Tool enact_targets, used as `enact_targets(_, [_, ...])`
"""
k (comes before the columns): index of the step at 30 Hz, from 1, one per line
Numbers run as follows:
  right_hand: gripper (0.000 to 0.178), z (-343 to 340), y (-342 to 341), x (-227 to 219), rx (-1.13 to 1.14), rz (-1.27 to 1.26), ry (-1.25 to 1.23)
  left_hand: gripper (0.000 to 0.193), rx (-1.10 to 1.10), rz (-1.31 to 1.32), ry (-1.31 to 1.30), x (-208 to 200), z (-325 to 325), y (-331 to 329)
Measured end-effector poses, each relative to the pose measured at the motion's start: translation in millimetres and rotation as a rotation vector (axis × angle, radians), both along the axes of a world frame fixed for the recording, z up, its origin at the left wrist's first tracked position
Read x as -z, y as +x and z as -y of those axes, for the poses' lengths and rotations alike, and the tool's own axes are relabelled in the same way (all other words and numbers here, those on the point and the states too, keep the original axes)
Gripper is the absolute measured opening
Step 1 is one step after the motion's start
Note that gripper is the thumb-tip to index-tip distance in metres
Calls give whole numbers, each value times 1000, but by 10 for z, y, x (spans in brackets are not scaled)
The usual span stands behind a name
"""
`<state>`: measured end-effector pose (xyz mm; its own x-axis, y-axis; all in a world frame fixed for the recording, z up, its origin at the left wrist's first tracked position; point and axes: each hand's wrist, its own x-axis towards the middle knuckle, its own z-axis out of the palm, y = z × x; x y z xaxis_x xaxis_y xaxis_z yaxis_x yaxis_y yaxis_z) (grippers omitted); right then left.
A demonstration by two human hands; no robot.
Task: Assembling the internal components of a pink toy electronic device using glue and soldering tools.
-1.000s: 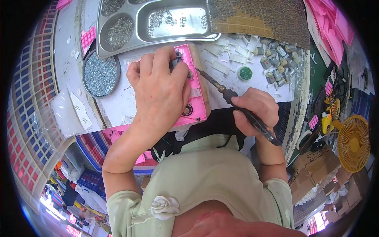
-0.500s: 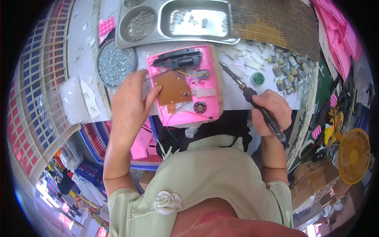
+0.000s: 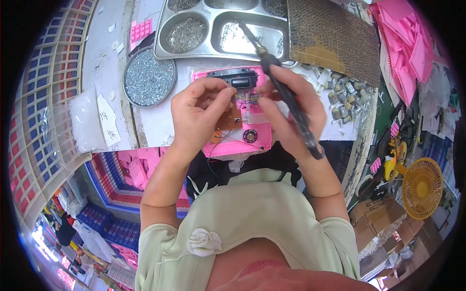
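Note:
A pink plastic casing (image 3: 262, 132) lies at the table's near edge. In it are a brown circuit board (image 3: 229, 121), a black mechanism (image 3: 241, 81), a round black speaker-like part (image 3: 250, 136) and thin coloured wires (image 3: 248, 97). Over the board my left hand (image 3: 195, 114) is closed in a pinch at a thin wire; its fingertips partly hide it. My right hand (image 3: 306, 109) grips a black-handled soldering iron (image 3: 270, 62), tip pointing up and away over the metal tray. That hand's thumb and forefinger come close to the wires, facing the left fingertips.
Beyond the casing stands a metal compartment tray (image 3: 209, 30) of small metal parts. A round dish of screws (image 3: 149, 76) sits left. To the right are small motors (image 3: 345, 99) and a brown corrugated sheet (image 3: 335, 41). A yellow fan (image 3: 421, 188) stands far right.
My left hand has moved right over the board and closed into a pinch. My right hand has swung left to the casing, with the soldering iron's tip now pointing over the tray.

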<state>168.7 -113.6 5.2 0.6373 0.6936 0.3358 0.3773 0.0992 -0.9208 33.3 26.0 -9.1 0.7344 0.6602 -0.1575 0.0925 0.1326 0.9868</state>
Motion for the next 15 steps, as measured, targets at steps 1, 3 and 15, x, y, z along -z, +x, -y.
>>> enact_targets(1, [50,-73,5,7,-15,8,0,11,0,1,-48,3,2,-6])
enact_targets(3, [52,-203,8,19,-50,28,-3,12,25,22,-35,0,-7,-26])
enact_targets(15, [53,-331,-47,109,-65,47,-29,9,123,-39,-63,8,-123,-124])
